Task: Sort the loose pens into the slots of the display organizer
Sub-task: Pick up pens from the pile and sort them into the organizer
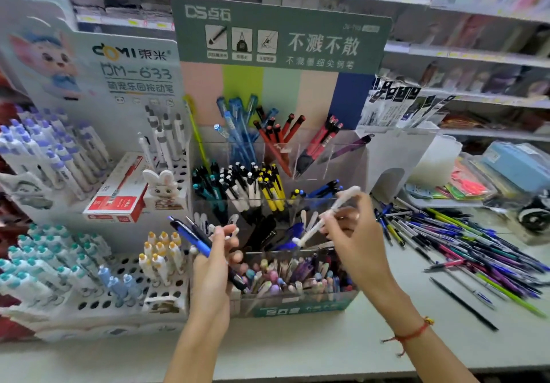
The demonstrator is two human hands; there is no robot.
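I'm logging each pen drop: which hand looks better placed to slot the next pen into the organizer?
Probably the right hand: it pinches a single white pen tilted over the clear display organizer, while the left hand grips a bundle of blue pens.

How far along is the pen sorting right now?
Partly done. The clear organizer already holds grouped pens: blue and red at the back, black, white and yellow in the middle. In hand: the right hand pinches a white pen over the slots; the left hand grips a few blue and dark pens. Left: a large loose pile on the counter to the right.
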